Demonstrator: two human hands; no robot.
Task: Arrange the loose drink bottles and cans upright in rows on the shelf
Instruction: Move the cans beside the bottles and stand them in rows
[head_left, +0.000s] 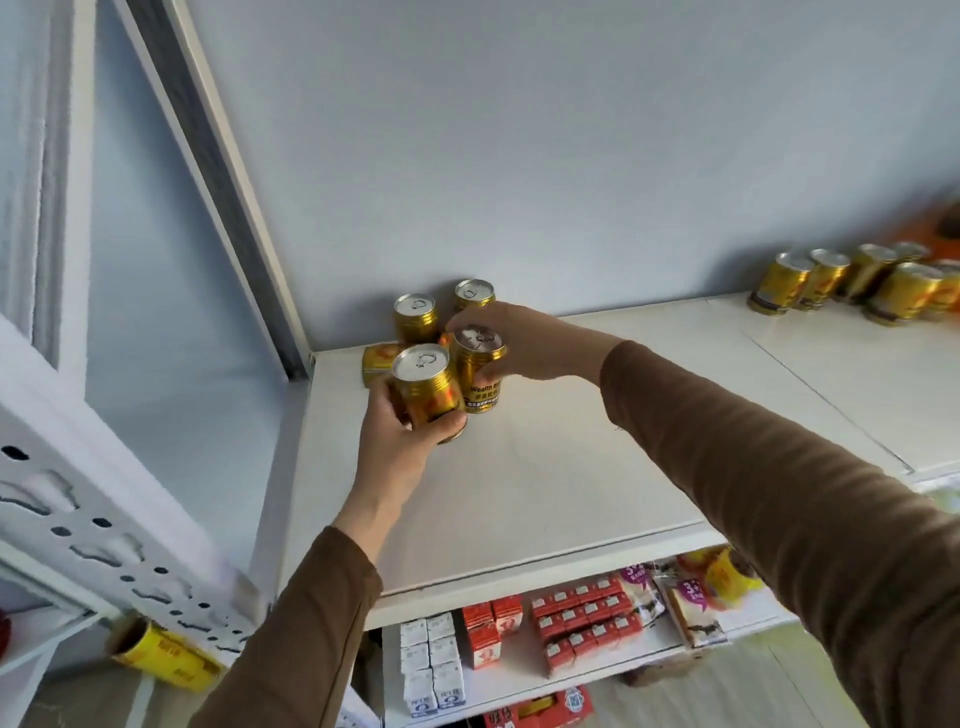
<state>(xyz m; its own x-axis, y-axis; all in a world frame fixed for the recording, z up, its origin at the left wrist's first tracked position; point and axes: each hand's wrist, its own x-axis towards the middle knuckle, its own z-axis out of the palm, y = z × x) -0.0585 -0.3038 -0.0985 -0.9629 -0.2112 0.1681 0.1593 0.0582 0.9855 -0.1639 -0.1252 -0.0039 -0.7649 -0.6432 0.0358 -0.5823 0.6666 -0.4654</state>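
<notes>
- Step in hand: placement of two gold cans into the group at the far left corner of the shelf (545, 467).
- Left grip (400, 441): your fingers and thumb are wrapped round the near can (423, 387). The can is upright; whether its base touches the shelf cannot be told.
- Right grip (511, 345): it holds the second can (477, 374) from the side, thumb at the front, fingers behind. This can stands just right of the near can and looks seated on the shelf.
- Beyond both grips: two back cans (415, 317) stand upright against the wall. A yellow pack (379, 361) lies beside them, just beyond the left grip.
- Well to the right of the right grip: a loose cluster of cans (852, 283) waits on the shelf.
- Next move, as judged: set the near can down flush beside the second can, in line with the back pair. Release both grips without tipping either can.
</notes>
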